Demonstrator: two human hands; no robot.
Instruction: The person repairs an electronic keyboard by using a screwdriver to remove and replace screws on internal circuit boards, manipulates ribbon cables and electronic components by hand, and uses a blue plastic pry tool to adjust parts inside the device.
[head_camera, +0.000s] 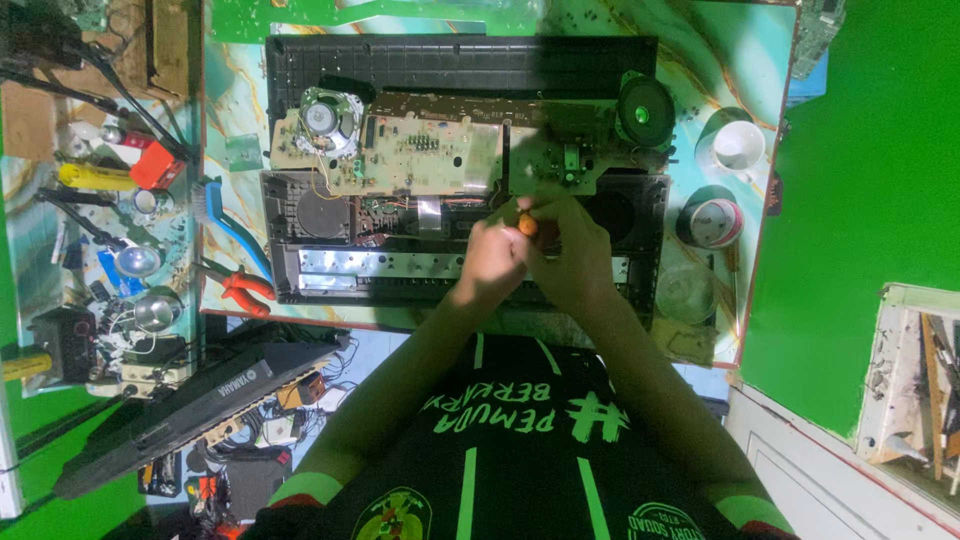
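Over the opened keyboard case (300, 215) on the desk (740, 50), both hands meet on an orange-handled screwdriver (527, 224): right hand (572, 255) fingers wrapped round the handle, left hand (492, 262) fingers pinched close beside it, seemingly steadying. The circuit board (400, 155) with its speaker (322, 118) lies flipped back, baring the inside; red pliers (240, 290) and two cups (738, 145) sit aside

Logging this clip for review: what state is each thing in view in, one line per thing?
Keyboard case: opened, insides exposed.
Circuit board: lifted out, lying across the case.
Left speaker: loose on the board, wired.
Right speaker: seated in its corner.
Orange-handled screwdriver: gripped, tip hidden.
Left hand: closed beside the screwdriver.
Right hand: closed on the screwdriver.
White cup: upright.
Red pliers: lying unused.
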